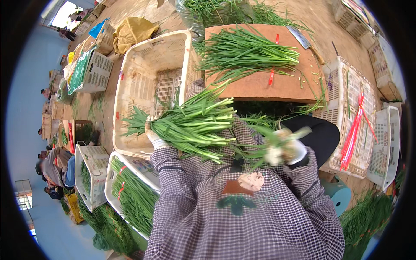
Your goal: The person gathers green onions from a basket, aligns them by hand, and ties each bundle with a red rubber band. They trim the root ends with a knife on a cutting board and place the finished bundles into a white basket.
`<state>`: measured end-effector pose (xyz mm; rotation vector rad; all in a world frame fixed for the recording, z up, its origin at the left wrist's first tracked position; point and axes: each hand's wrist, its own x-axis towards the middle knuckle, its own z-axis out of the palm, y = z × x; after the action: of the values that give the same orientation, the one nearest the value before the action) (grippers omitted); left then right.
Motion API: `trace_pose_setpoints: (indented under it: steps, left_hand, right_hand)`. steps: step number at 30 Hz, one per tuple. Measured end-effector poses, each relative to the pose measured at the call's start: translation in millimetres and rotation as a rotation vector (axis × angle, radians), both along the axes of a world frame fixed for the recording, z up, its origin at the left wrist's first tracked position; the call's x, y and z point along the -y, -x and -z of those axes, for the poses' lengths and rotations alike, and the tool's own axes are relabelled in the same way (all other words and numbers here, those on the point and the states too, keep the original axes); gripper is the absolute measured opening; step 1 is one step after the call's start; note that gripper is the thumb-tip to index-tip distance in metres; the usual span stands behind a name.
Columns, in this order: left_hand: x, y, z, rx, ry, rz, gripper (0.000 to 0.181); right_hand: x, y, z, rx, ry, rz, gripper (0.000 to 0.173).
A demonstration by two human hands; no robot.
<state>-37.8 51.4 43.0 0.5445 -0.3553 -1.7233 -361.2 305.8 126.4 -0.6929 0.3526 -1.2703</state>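
Note:
My left hand [152,131], in a whitish glove, grips a thick bunch of garlic chives [198,122] near its leafy end. The pale stem ends point right across my lap. My gloved right hand [282,149] is blurred, closed around a small clump of loose chives [260,144] to the right of the bunch. Ahead, a second pile of chives [250,53] lies on a brown board [240,87], over red tie strips, one showing a red end [271,77]. A cleaver [299,37] with a wooden handle rests at the board's far right corner.
A cream plastic crate [130,81] stands left of the board. Below it, a white crate [109,188] holds tied chive bundles [133,195]. Red strips [354,136] lie on an upturned crate [364,87] at right. Several people [58,165] sit at far left.

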Motion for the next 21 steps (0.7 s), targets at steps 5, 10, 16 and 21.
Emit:
trace_pose_setpoints:
  steps: [5, 10, 16, 21]
  left_hand:
    - [0.4, 13.9, -5.5, -0.152, 0.238, 0.12, 0.012]
    - [-22.0, 40.1, -83.4, -0.031, 0.526, 0.174, 0.009]
    - [-16.4, 35.9, -98.1, 0.043, 0.422, 0.041, 0.013]
    - [7.1, 17.7, -21.5, -0.248, 0.298, 0.254, 0.011]
  right_hand:
    - [27.4, -17.2, 46.5, -0.412, -0.184, 0.253, 0.04]
    - [83.1, -78.8, 77.8, -0.432, -0.511, 0.695, 0.03]
    - [64.4, -79.2, 47.9, -0.077, -0.278, 0.737, 0.031]
    - [45.1, -69.6, 39.3, -0.333, -0.226, 0.255, 0.025]
